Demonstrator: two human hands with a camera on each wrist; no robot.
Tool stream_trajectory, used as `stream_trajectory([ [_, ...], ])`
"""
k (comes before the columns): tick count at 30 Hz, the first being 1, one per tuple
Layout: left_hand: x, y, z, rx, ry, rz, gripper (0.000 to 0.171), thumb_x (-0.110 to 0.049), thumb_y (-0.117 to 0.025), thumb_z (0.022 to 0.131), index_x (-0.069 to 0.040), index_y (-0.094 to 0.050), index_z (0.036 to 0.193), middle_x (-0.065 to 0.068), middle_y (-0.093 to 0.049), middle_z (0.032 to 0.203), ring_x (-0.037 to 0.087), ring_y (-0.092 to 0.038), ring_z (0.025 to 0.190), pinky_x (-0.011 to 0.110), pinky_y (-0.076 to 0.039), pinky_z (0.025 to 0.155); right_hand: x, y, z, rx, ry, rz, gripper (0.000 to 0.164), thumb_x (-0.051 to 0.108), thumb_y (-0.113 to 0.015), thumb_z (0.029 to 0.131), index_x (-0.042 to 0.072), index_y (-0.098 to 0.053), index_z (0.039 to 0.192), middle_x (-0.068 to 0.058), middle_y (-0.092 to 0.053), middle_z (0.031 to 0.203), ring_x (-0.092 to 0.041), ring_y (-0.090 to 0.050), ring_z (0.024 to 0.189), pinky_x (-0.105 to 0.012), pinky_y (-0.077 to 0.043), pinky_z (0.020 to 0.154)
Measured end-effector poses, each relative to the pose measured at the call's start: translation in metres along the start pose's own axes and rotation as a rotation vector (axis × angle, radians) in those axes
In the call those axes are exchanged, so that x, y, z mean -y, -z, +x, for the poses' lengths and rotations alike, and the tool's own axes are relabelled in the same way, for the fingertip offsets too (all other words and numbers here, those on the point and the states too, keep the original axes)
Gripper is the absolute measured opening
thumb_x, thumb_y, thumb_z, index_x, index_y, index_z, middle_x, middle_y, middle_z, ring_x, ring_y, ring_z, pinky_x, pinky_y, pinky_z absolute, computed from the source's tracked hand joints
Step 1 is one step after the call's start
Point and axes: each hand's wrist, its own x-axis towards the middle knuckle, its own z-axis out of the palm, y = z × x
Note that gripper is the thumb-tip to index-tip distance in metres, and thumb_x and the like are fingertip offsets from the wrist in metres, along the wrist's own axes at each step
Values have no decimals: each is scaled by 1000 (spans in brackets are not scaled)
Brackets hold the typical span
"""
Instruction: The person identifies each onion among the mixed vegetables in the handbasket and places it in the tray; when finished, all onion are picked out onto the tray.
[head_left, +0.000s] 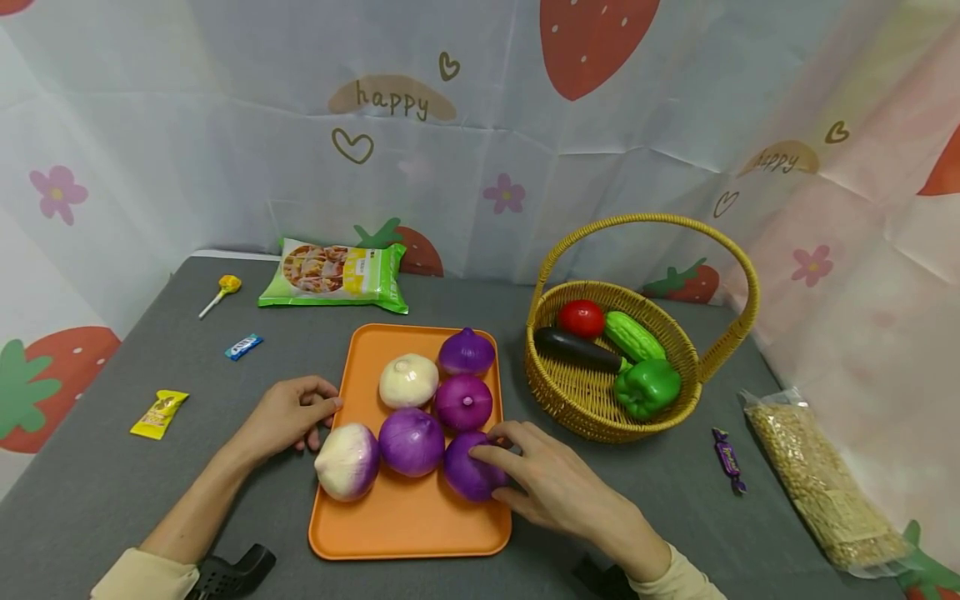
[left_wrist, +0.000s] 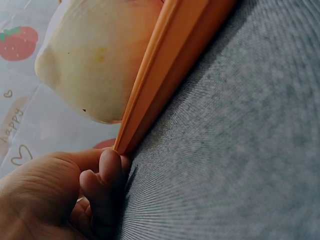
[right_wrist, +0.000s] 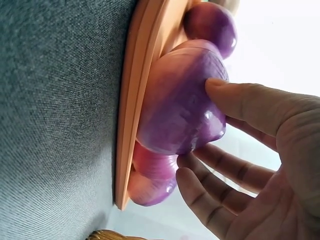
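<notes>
An orange tray point(head_left: 408, 533) holds several toy onions. At its left edge my left hand point(head_left: 296, 412) pinches the rim; in the left wrist view the fingertips point(left_wrist: 111, 162) meet the rim beside a pale onion point(left_wrist: 100, 60). My right hand point(head_left: 551, 475) grips a purple onion point(head_left: 472, 475) at the tray's right side, thumb on one side and fingers on the other, as the right wrist view shows. Around it sit another purple onion point(head_left: 412, 442), a magenta one point(head_left: 463, 402), a dark purple one point(head_left: 467, 352), a white onion point(head_left: 408, 381) and a white-and-purple one point(head_left: 348, 462).
Right of the tray stands a wicker basket point(head_left: 577, 408) with a tomato, eggplant, green pepper and ridged green vegetable. A green food bag point(head_left: 333, 275) lies behind; a lollipop point(head_left: 225, 290) and two wrapped candies lie left. A purple candy point(head_left: 727, 461) and a grain bag point(head_left: 825, 483) lie right.
</notes>
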Motion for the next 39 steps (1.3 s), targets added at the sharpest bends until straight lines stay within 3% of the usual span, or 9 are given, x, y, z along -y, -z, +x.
stream_trajectory([
  [32, 0, 0, 0, -6, -14, 10, 28, -26, -60, 98, 0, -62, 110, 9, -65, 78, 14, -59, 49, 29, -49, 43, 0, -2, 1, 1, 31, -27, 53, 21, -82, 80, 22, -61, 128, -5, -59, 123, -19, -62, 105, -32, -55, 90],
  [39, 0, -1, 0, -7, -11, 11, 28, -26, -60, 98, 0, -62, 110, 9, -65, 78, 13, -59, 49, 28, -49, 42, 0, -2, 0, 10, 17, -37, 60, 21, -80, 82, 22, -55, 136, -5, -59, 127, -18, -61, 111, -34, -55, 94],
])
